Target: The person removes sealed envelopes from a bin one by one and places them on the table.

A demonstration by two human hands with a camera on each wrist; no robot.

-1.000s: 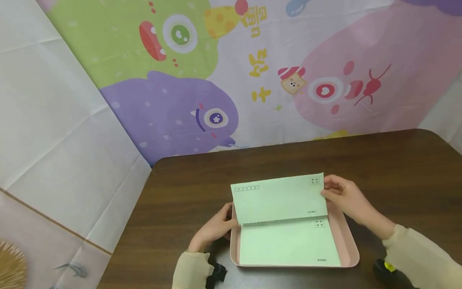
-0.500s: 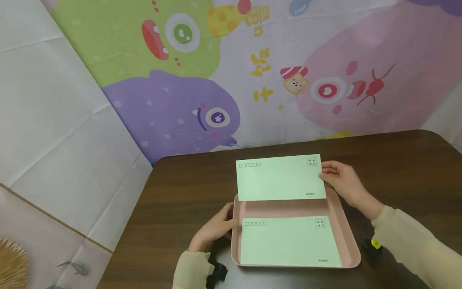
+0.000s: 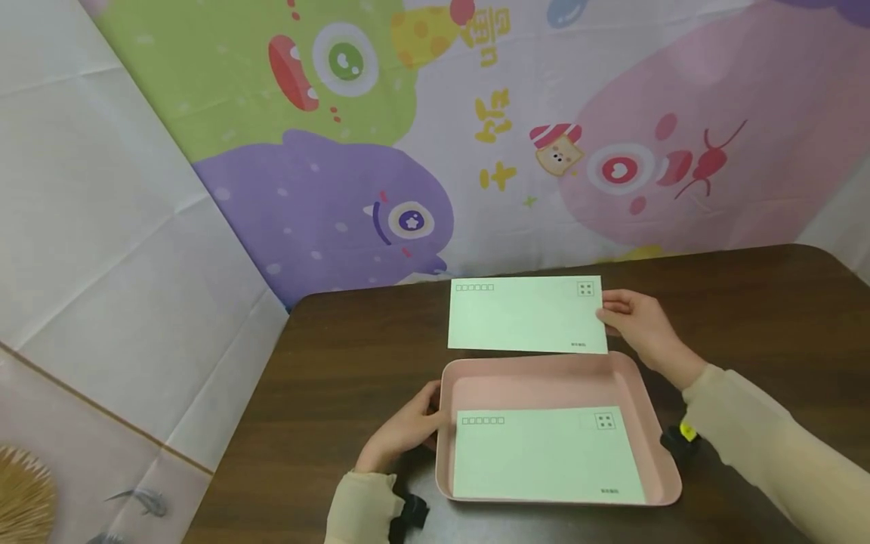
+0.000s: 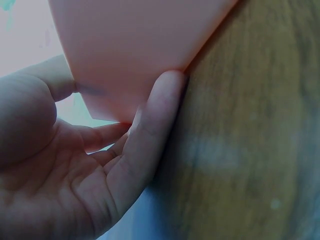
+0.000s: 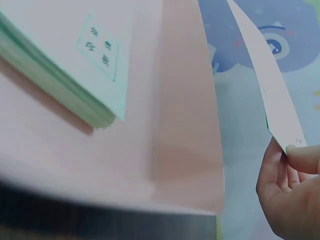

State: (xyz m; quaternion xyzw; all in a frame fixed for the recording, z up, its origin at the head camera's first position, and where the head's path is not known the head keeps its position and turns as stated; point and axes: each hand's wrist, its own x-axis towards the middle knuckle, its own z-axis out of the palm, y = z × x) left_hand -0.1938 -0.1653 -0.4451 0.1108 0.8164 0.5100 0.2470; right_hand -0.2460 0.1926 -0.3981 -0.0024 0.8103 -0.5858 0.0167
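Note:
A pale green envelope (image 3: 523, 313) hangs just beyond the far rim of a pink tray (image 3: 530, 391). At its right edge my right hand (image 3: 644, 326) pinches it between thumb and fingers; the right wrist view shows this envelope (image 5: 275, 90) nearly edge-on. Inside the tray lies a stack of similar envelopes (image 3: 544, 461), its thickness plain in the right wrist view. My left hand (image 3: 402, 427) grips the tray's left side. In the left wrist view its thumb is at the rim and its fingers (image 4: 165, 100) curl against the outer wall.
The tray stands near the front of a dark wooden table (image 3: 353, 332). Behind the table hangs a cartoon-printed cloth (image 3: 503, 227). A white panel (image 3: 149, 227) stands along the left. Black camera straps (image 3: 680, 442) sit at both wrists.
My right hand has lifted the top envelope off the stack and carried it away from me, past the tray's far rim. The left hand has stayed on the tray.

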